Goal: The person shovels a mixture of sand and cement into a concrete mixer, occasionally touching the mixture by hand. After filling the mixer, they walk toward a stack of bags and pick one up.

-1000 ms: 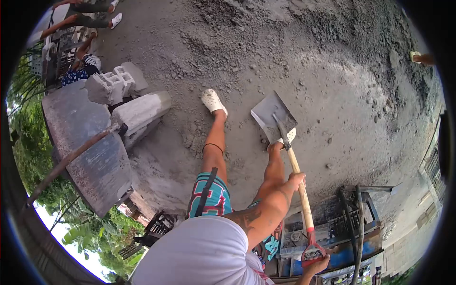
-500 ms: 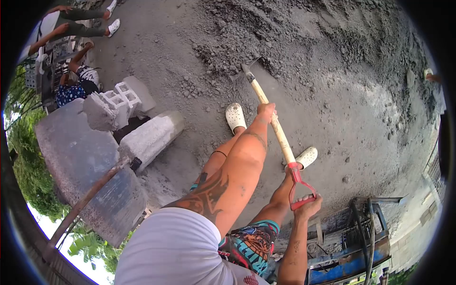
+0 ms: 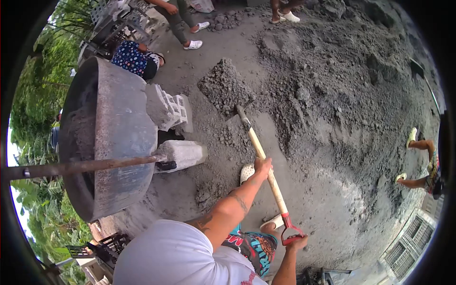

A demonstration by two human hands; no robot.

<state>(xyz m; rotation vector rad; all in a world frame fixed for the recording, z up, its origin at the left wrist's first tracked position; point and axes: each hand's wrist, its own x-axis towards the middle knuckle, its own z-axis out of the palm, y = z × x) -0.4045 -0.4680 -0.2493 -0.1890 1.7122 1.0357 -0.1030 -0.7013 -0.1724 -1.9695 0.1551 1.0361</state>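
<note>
A shovel (image 3: 269,173) with a pale wooden shaft and a red D-shaped handle lies diagonally across the middle of the view. My left hand (image 3: 262,165) is closed round the shaft about halfway along it. At the lower end, my right hand (image 3: 298,242) grips the red handle. The blade holds a heap of dark grey, crumbly material (image 3: 227,87), which hides most of the metal. Below my hands, one white clog (image 3: 246,173) shows on my foot.
A large metal drum (image 3: 124,142) with a rusty bar stands at left, beside concrete blocks (image 3: 176,111). Loose gravel (image 3: 327,90) spreads across the upper right. Several people are around: one crouching (image 3: 128,58), one standing at top (image 3: 176,21), one at right (image 3: 425,161).
The shovel has come up with a heap of material on its blade. The view has turned towards the drum, which now shows its open rim. More of the other people are visible.
</note>
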